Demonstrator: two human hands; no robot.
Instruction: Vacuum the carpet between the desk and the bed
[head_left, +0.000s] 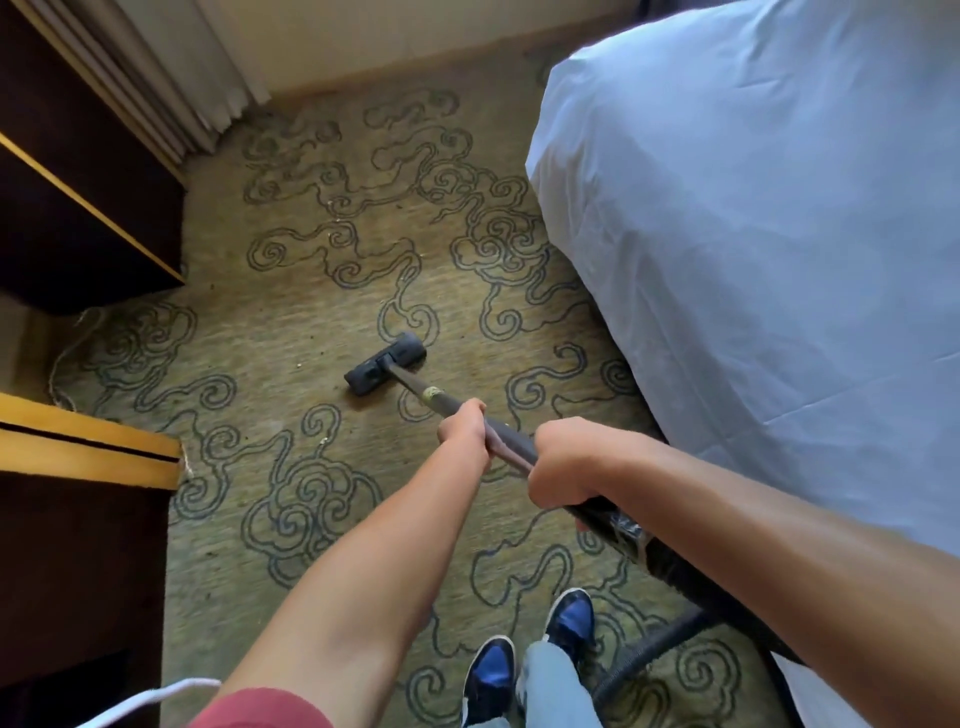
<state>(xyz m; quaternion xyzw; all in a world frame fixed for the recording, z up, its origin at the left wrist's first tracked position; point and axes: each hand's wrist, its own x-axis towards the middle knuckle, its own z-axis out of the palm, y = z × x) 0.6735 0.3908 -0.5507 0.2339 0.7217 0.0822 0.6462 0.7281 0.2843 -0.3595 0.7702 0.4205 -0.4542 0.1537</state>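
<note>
A dark vacuum wand (511, 439) slants from lower right toward the middle of the green carpet (291, 332), which bears blue swirl patterns. Its grey floor head (385, 362) lies flat on the carpet near the centre. My left hand (464, 433) grips the wand further down, toward the head. My right hand (563, 465) grips it higher up, close behind the left. The ribbed hose (649, 647) runs back along the floor at the lower right. The white-sheeted bed (769, 249) fills the right side; the dark desk (78, 519) with a light wood edge stands at the left.
A dark cabinet (83, 197) stands at the upper left beside pleated curtains (171, 78). A thin cord (65, 353) loops on the carpet between cabinet and desk. My blue-and-black shoes (527, 654) stand at the bottom. Small crumbs dot the carpet.
</note>
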